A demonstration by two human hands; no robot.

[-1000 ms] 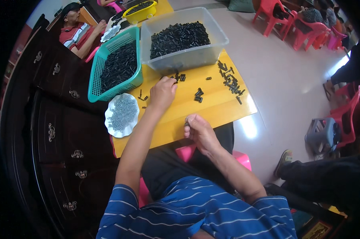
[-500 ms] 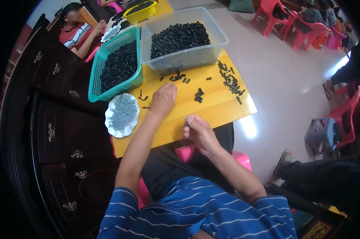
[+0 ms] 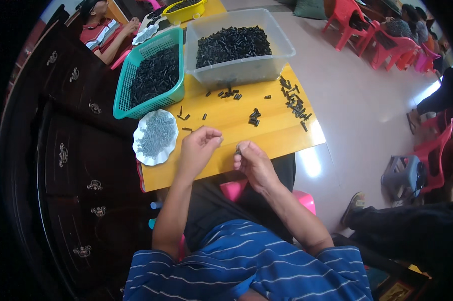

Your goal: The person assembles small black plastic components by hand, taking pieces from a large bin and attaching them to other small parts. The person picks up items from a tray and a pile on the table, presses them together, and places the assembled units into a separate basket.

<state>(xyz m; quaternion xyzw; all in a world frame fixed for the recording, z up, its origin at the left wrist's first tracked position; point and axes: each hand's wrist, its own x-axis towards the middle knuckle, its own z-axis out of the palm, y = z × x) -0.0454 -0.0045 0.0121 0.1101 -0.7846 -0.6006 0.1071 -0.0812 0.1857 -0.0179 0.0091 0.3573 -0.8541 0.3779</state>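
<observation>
Over the front of the yellow table, my left hand [image 3: 200,149] is closed in a pinch; what is between its fingertips, if anything, is too small to make out. Just to its right, my right hand [image 3: 254,164] is closed around a small dark piece [image 3: 238,150]. To the left of my left hand lies a white wavy-rimmed plate [image 3: 172,145] heaped with thin silvery screws [image 3: 156,134]. Small black cylindrical pieces [image 3: 254,117] lie loose beyond my hands. A larger scatter of black pieces [image 3: 295,103] lies along the table's right side.
At the back stand a translucent plastic bin [image 3: 236,75] and a green basket [image 3: 154,104], both filled with black pieces. A dark wooden cabinet [image 3: 71,145] borders the left. Another person [image 3: 106,35] sits beyond it. Red chairs [image 3: 344,22] stand on the floor at right.
My left hand has drawn back from the loose black pieces toward my right hand. The right hand stays nearly in place, holding the small dark piece. The whole view has shifted slightly.
</observation>
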